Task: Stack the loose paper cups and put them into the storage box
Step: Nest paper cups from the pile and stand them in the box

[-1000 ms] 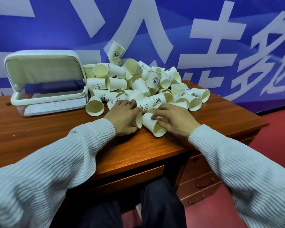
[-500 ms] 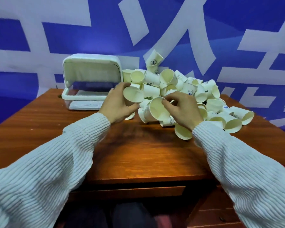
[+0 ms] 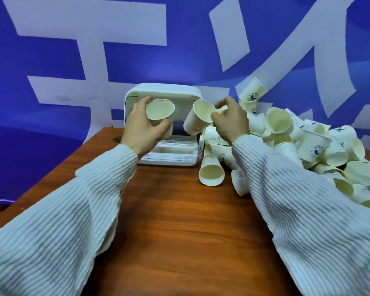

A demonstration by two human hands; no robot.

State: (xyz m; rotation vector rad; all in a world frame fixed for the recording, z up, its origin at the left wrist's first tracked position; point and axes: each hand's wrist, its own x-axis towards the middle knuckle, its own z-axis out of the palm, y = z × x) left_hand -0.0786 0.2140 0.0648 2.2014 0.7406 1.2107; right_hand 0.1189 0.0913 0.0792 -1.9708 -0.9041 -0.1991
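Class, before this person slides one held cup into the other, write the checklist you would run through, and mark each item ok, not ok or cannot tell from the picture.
1. Left hand grips its cup firmly: ok.
2. Right hand pinches the second cup at the rim: ok.
3. The two cups are apart, not yet nested: ok.
4. Mouths and bases line up for nesting: not ok, both mouths face the camera.
5. Storage box has its lid raised: ok.
6. Room left inside the box: cannot tell, the hands hide it.
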